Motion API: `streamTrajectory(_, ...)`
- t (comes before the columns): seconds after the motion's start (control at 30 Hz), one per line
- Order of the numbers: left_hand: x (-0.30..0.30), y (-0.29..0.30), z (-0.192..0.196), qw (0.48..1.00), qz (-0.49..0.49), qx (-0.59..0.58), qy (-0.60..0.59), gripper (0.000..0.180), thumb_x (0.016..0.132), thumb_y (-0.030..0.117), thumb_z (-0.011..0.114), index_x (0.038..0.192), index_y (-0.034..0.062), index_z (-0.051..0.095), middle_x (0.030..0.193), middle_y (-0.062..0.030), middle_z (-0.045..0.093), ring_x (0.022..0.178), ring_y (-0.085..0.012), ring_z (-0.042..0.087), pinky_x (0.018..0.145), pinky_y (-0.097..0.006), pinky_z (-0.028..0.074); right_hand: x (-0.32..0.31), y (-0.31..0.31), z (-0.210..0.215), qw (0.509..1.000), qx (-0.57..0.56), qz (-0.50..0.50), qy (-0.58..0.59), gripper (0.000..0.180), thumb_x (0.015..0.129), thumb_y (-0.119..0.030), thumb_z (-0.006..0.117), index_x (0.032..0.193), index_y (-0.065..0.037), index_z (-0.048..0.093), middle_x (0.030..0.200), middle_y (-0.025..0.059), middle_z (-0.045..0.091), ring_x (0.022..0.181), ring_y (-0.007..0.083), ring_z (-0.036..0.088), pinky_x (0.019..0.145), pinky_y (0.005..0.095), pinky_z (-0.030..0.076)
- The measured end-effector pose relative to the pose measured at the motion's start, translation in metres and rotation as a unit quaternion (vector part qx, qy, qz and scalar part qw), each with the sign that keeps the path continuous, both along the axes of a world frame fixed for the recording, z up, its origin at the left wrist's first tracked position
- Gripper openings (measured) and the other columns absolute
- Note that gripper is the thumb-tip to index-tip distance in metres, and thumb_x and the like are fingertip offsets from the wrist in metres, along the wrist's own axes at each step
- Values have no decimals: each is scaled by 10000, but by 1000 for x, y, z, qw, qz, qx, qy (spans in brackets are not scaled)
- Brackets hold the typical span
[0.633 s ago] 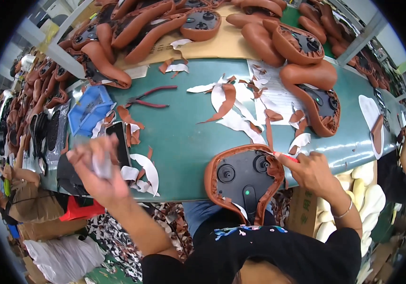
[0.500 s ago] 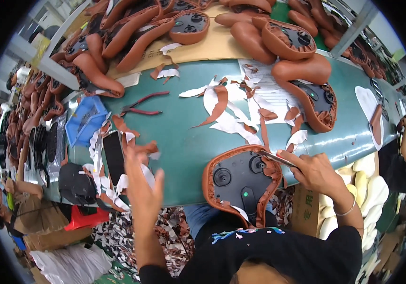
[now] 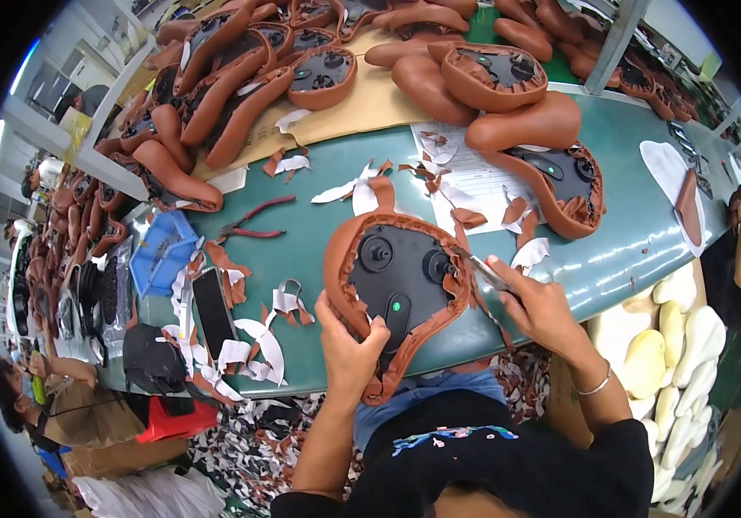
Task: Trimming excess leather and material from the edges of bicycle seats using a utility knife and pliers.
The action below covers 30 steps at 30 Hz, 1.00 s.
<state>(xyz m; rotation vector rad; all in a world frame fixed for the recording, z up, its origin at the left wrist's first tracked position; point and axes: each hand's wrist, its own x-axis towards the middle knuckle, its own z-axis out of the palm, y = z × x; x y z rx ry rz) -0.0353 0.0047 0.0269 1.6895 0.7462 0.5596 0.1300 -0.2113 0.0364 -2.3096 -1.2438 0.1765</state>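
Note:
In front of me a brown padded saddle (image 3: 368,289) lies underside up, its black base showing two round dark mounts. Brown covering is folded over its rim. My left hand (image 3: 349,352) grips the saddle's left edge near the narrow end, thumb over the rim. My right hand (image 3: 545,312) is closed round a thin metal knife (image 3: 484,269). The blade meets the folded covering at the saddle's right edge, beside the right mount. A strip of brown covering (image 3: 493,321) hangs below it.
Several finished-looking saddles (image 3: 323,76) are heaped at the back; one saddle (image 3: 551,168) lies at the right. Red-handled pliers (image 3: 258,217), a blue bin (image 3: 163,250), a phone (image 3: 213,304) and scraps (image 3: 258,345) lie left. Pale foam pads (image 3: 646,358) fill the lower right.
My left hand has come right from above the scraps and taken hold of the saddle. The saddle is raised farther onto the table and turned slightly; the knife stays at its right edge.

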Motion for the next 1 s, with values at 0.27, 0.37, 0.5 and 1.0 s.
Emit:
streamTrajectory(0.27,7,1,5,999,-1,31,7,633,708,19,635,1246,-27,304,984,-114,526,825,-161,543,757,-288,459,4,9,7,988,-103,26,-112,628,812,-95,579,1392,-152,347,697,146,592,524,307,566,469,397,437)
streamTrajectory(0.37,8,-9,5,1000,18,13,-15,632,708,25,640,1242,-30,306,984,-107,521,824,-159,535,758,-284,456,-27,4,-3,989,-118,-3,-90,653,807,-112,588,1401,-107,316,636,142,567,506,302,560,440,405,420)
streamTrajectory(0.5,-5,-25,-3,999,44,-8,1,636,706,30,653,1236,-33,309,1005,-113,497,854,-163,517,779,-294,445,-62,1,-9,995,-73,-45,-49,655,787,-100,595,1375,-17,318,605,161,562,503,337,558,457,436,428)
streamTrajectory(1.0,-13,-61,-12,996,70,-31,-37,618,716,128,715,1166,-59,336,987,-147,499,883,-241,534,797,-363,434,-39,34,-1,971,214,-101,30,665,746,-56,693,1325,-46,365,1036,201,606,993,340,609,827,387,464)
